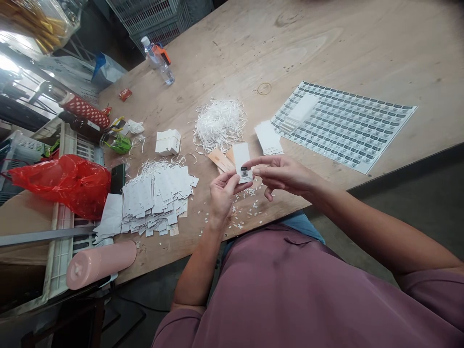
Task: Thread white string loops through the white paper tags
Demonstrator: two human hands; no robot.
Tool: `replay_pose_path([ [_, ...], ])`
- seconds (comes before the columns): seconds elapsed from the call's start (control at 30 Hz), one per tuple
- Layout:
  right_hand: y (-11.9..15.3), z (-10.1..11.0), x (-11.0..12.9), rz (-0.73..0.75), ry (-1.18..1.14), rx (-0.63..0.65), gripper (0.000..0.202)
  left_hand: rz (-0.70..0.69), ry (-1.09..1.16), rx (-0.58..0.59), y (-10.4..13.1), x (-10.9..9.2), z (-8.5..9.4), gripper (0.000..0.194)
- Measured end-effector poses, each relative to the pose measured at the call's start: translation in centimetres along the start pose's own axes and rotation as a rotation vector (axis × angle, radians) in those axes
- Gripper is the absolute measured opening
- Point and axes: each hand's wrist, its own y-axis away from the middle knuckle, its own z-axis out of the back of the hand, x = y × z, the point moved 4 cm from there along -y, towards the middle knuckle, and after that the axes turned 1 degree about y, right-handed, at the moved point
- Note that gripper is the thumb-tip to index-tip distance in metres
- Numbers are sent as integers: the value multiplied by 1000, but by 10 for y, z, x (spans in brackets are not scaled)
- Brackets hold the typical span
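Note:
My left hand (223,193) grips the lower end of a white paper tag (241,152) between thumb and fingers. A small sticker (244,172) with a dark top lies on the tag's lower part. My right hand (282,175) reaches in from the right, with its index finger and thumb pinched at the sticker's edge. Orange-brown cards (219,158) lie just behind the tag. A large printed sheet of small labels (348,125) is to the right, bearing some white tags (302,108). More white tags (268,138) are stacked beside the sheet.
A pile of strung tags (155,198) spreads on the left, near a tag stack (167,142). White strings (220,123) lie heaped mid-table. Small white scraps (246,208) litter the front edge. A bottle (158,62), a pink tumbler (103,263) and a red bag (68,183) stand around.

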Motion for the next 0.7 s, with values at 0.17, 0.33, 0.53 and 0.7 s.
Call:
replay_pose_path([
  [0.17,-1,-1,0,12,7,1,36,-8,20,15,0,-1,0,29],
  [0.33,-2,-1,1,16,23,6,38,-7,1,8,0,-2,1,31],
  [0.53,-5,0,0,24,50,10,38,-8,12,21,-1,-2,2,28],
  [0.7,-5,-1,2,32,77,-7,38,-8,4,8,-1,-1,3,28],
])
